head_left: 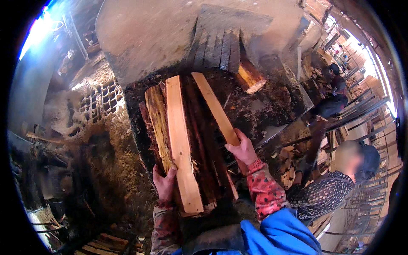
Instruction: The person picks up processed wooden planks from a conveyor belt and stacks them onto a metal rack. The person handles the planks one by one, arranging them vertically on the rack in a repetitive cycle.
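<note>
My right hand (242, 146) is closed round the near part of a narrow, pale wooden strip (211, 97), which slants away toward the far left. At the left, my left hand (165, 182) grips the near end of a rough, yellow-brown slab (156, 114), its thumb on top beside a wider sawn board (178, 144). That board lies lengthwise on dark, bark-covered slabs (202, 148), between my two hands. Farther off, a short piece of log (251, 77) with a pale cut end rests by dark metal slats (219, 49).
A large, dusty metal cover (146, 38) stands at the far side of the dark machine bed (255, 110). One co-worker (327, 191) is close on my right, another (333, 95) farther back. Sawdust (114, 157) covers the left side, and cut wood (106, 244) lies at lower left.
</note>
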Demonstrator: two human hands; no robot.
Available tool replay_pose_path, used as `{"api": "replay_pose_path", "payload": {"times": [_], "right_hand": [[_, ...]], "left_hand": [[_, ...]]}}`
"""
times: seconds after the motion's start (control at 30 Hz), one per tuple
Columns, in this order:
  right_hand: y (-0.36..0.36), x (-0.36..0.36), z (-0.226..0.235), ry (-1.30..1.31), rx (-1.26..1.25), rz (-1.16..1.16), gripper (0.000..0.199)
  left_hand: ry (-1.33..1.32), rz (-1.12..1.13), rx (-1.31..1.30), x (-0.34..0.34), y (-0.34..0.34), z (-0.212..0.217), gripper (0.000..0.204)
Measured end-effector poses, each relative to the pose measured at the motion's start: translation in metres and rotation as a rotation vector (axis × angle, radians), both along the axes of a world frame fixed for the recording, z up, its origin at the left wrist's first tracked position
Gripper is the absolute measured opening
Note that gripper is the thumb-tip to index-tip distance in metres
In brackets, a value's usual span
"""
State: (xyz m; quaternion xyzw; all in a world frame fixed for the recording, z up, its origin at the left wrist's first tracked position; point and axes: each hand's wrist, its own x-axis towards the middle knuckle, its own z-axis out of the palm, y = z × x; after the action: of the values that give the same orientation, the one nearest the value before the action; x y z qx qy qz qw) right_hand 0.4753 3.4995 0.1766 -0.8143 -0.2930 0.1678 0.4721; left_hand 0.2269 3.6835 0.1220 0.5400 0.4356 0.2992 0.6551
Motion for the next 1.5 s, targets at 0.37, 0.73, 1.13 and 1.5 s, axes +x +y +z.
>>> {"api": "replay_pose_path", "payload": {"times": [0.37, 0.73, 1.13, 1.5], "right_hand": [[0.026, -0.121, 0.019, -0.338, -0.091, 0.084, 0.064], [0.020, 0.022, 0.060, -0.592, -0.043, -0.052, 0.025], [-0.009, 0.203, 0.042, -0.754, -0.912, -0.306, 0.061], [-0.006, -0.005, 0.032, -0.589, -0.455, -0.231, 0.020]], "left_hand": [[0.023, -0.017, 0.028, 0.001, -0.003, 0.015, 0.073], [-0.020, 0.012, -0.037, -0.005, 0.002, -0.006, 0.085], [0.058, -0.030, 0.001, 0.004, -0.002, 0.009, 0.087], [0.003, -0.054, -0.038, 0.002, 0.001, 0.004, 0.083]]}}
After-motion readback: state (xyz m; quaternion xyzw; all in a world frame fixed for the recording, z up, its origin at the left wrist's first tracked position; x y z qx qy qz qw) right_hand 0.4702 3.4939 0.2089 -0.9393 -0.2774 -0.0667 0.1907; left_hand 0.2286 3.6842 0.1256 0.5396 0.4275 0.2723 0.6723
